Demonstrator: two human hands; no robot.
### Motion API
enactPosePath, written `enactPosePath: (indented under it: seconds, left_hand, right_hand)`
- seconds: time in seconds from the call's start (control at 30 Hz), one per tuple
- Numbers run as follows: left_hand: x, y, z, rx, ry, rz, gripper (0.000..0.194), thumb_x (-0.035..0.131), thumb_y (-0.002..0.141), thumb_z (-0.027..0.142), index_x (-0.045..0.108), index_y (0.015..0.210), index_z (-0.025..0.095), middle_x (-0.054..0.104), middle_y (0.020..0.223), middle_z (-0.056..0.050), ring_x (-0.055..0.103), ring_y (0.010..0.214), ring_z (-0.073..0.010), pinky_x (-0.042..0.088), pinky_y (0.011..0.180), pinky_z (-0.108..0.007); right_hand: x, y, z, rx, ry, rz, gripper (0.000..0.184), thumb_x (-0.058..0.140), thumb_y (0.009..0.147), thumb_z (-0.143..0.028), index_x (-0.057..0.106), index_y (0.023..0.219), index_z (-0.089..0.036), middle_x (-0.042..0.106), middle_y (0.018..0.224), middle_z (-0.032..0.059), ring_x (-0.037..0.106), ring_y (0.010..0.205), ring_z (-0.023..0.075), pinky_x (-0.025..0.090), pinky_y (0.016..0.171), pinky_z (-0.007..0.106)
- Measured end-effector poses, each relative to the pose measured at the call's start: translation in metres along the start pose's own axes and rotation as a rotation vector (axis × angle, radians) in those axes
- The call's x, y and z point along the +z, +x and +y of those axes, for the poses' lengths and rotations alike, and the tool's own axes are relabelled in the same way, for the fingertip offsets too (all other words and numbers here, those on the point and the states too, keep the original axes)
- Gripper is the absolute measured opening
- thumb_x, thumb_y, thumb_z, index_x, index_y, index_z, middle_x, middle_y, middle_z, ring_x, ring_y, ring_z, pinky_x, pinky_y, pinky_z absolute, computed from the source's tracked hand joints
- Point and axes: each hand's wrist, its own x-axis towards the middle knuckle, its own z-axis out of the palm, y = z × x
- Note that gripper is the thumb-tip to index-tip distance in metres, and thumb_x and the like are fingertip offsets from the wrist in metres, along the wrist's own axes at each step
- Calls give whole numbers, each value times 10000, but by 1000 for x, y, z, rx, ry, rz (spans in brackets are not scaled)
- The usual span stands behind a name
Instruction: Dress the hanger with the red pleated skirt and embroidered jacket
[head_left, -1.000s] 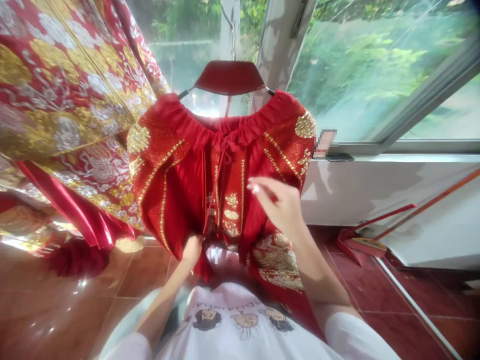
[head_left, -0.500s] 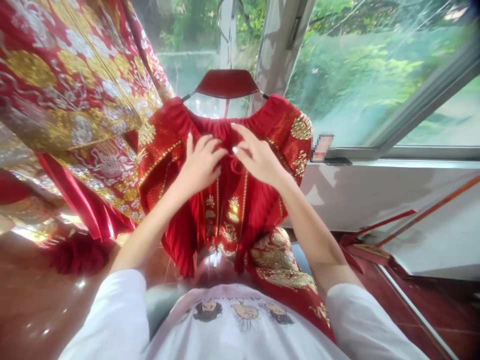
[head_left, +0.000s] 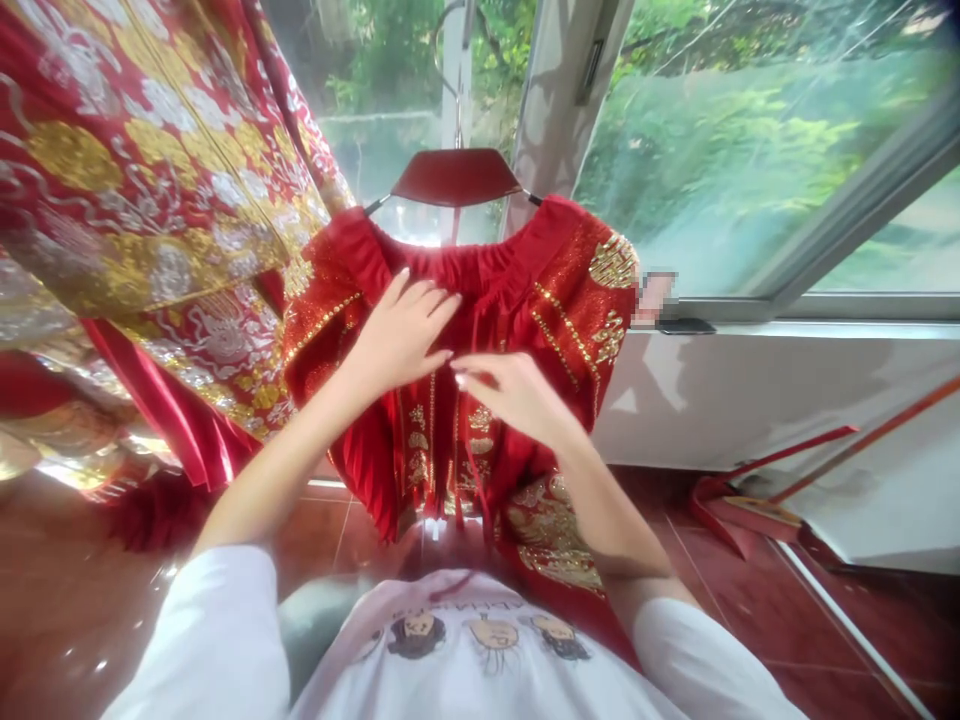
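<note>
My left hand (head_left: 405, 335) splays over the red embroidered garment (head_left: 442, 430), likely steadying it; my right hand (head_left: 517, 395) curls just beside, grip unclear. Hanger (head_left: 457, 178) suspends it before the window (head_left: 712, 170), presumably freeing both hands.

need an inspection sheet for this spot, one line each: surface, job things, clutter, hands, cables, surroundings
Surface: reddish tiled floor, with glare at the left.
Job things: red garment with gold trim, on a hanger with a dark red crosspiece.
Clutter: red dustpan-like tool on the floor at right; dark flat object on the windowsill.
Hands: left hand spread over the garment's front; right hand with fingers bent beside it, grip unclear.
Cables: nothing seen.
Surroundings: windows with greenery outside; embroidered red-and-gold cloth at left.
</note>
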Motion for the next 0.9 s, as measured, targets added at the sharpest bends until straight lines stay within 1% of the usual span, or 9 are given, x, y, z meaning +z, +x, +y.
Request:
enactPosePath:
  seconds: [0.07,0.13,0.17,0.23,0.33,0.47,0.63,0.8,0.9]
  left_hand:
    - [11,12,-3,-17,113,-83,352,597,824,222,646,1132,58,692,988,-157,625,1018,-297,297,1085,-502]
    - [16,16,-4,21,150,-152,205,526,851,162,696,943,93,698,821,-121,656,844,-266,379,961,-458]
    - [16,15,-4,45,147,-167,214,487,868,147,698,876,113,697,800,-108,656,811,-255,394,899,-436]
    - [13,11,-4,77,123,-178,246,447,889,137,688,837,131,699,817,-95,652,810,-247,389,826,-407]
    - [5,6,-5,91,72,-206,257,433,905,140,684,847,134,698,822,-84,647,814,-232,365,820,-395]
    - [0,2,-7,89,-3,-207,272,424,916,141,683,835,131,695,812,-81,632,787,-207,341,823,-385]
    - [2,-2,-6,71,-102,-164,257,444,927,160,697,882,146,708,862,-52,628,809,-196,339,852,-383]
    - [0,-8,-2,46,-93,-107,272,444,905,102,703,849,162,722,870,-38,633,828,-193,349,867,-384]
    - [-12,-15,-6,-19,-83,46,275,436,924,119,704,889,172,730,882,-37,632,815,-194,366,838,-372]
  right_hand:
    - [26,22,13,175,-71,108,259,540,891,-194,710,1073,-123,721,930,92,664,726,160,504,738,268]
    - [43,35,24,233,-51,204,248,539,888,-178,709,1057,-117,717,954,102,675,799,189,499,797,291]
    - [48,39,28,226,-17,238,232,544,886,-180,713,1035,-124,717,953,95,674,808,189,496,800,285]
    - [53,41,33,191,38,288,196,555,882,-192,721,970,-136,719,905,75,663,763,175,488,765,264]
    - [58,40,31,194,37,369,162,562,863,-174,718,847,-133,706,796,64,622,658,158,462,697,253]
    - [69,36,26,193,190,418,127,576,846,-192,686,827,-130,695,781,52,604,643,139,446,664,230]
    - [77,30,19,205,196,518,219,554,863,-274,595,688,-149,630,681,21,517,588,108,394,630,222]
    - [89,19,25,247,293,467,252,527,819,-281,484,605,-156,495,553,-21,393,518,75,317,558,209]
    - [108,5,40,342,426,362,224,523,745,-254,458,554,-156,484,518,-18,397,495,72,306,517,199]
